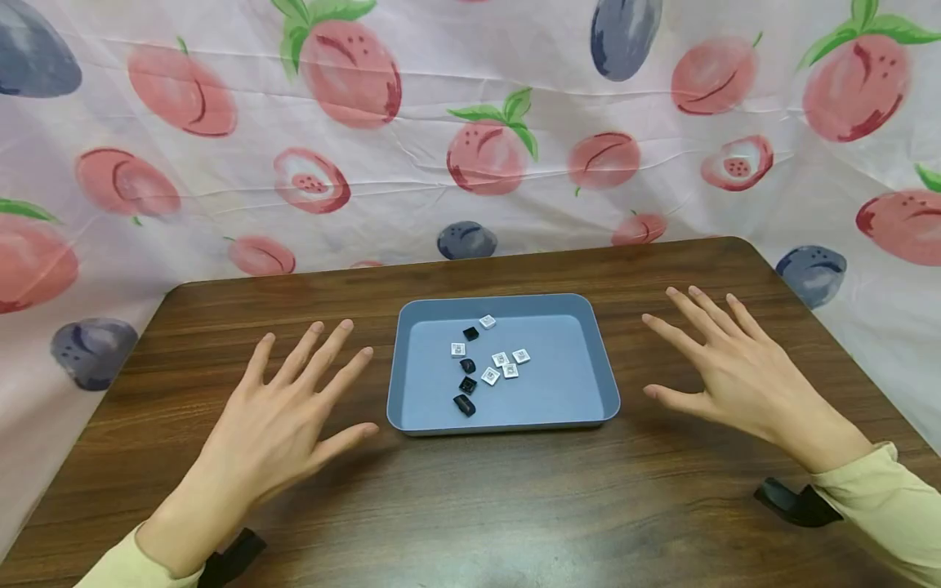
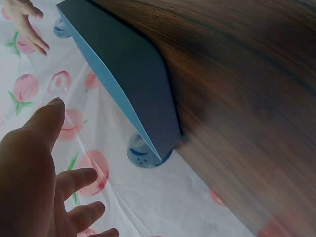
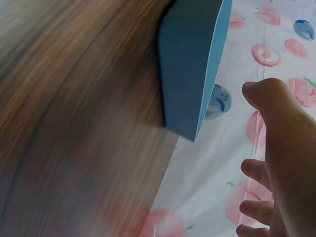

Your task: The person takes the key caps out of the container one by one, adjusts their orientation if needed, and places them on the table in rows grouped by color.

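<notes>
A shallow blue tray (image 1: 566, 392) lies on the table between the hands. In it are several small white square pieces (image 1: 490, 376) and several small black pieces (image 1: 465, 405), keycap-like in shape, scattered over its left and middle part. My left hand (image 1: 275, 425) is held left of the tray, fingers spread and nothing in it. On the other side my right hand (image 1: 742, 376) is likewise spread and holds nothing. Each wrist view shows the thumb and fingers of its hand apart from the tray's outer wall (image 2: 138, 74); the tray's contents are hidden there.
The dark wooden table (image 1: 500, 506) reaches back to a hanging cloth (image 1: 412, 180) printed with peaches and blue fruit. Black straps or mounts (image 1: 797, 502) sit at the wrists, by the pale sleeves (image 1: 882, 506).
</notes>
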A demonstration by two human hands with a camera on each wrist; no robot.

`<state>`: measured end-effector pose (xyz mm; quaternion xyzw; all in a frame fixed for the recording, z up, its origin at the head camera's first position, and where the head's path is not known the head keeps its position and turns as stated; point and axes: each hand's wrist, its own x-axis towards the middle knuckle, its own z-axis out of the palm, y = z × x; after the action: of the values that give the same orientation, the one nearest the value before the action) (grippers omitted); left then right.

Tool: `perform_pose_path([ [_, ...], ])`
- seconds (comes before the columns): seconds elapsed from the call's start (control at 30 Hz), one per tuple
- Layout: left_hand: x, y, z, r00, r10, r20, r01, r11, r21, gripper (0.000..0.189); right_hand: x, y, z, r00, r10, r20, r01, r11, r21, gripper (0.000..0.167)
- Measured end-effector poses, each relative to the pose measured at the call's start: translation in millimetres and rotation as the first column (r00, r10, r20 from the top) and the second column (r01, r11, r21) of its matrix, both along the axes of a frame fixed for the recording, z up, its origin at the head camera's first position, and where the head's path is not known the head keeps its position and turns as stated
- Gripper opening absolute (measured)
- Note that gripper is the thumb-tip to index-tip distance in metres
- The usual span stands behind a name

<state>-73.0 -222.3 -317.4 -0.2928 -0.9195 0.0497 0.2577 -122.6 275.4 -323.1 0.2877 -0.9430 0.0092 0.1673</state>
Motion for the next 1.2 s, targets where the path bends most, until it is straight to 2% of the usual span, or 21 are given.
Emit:
perform_pose_path([
  [0.2,-11.0,11.3,-7.2,0.993,0.017,0.120,-0.019,1.000,0.018,0.090,-8.1,-21.2,1.6,0.998,0.019,0.060,-0.017,0.999,-0.030,0.082],
  [0.47,-20.8,26.9,-27.2,0.958,0.039,0.285,-0.034,0.999,-0.021,0.086,-23.3,-55.0,-1.7,0.988,0.036,0.153,-0.026,0.998,-0.063,0.082],
  [0.67,-28.2,35.6,-38.6,0.944,0.028,0.330,-0.027,1.000,-0.007,0.086,-31.4,-71.6,-7.9,0.977,0.072,0.201,-0.056,0.995,-0.082,0.084],
  [0.83,-32.0,38.4,-41.4,0.940,0.009,0.342,-0.015,1.000,0.016,0.088,-34.9,-80.8,-15.7,0.968,0.110,0.225,-0.090,0.991,-0.097,0.082],
  [0.93,-33.7,39.4,-42.1,0.930,0.017,0.368,-0.028,0.999,0.024,0.089,-37.6,-86.4,-20.4,0.963,0.138,0.230,-0.115,0.987,-0.111,0.080],
  [1.0,-34.7,39.9,-42.6,0.914,0.036,0.404,-0.053,0.998,0.031,0.091,-39.8,-89.8,-22.8,0.959,0.159,0.234,-0.134,0.984,-0.122,0.078],
  [1.2,-36.3,41.9,-42.1,0.847,0.109,0.521,-0.154,0.987,0.043,0.098,-45.7,-99.8,-23.7,0.936,0.205,0.286,-0.163,0.973,-0.165,0.072],
])
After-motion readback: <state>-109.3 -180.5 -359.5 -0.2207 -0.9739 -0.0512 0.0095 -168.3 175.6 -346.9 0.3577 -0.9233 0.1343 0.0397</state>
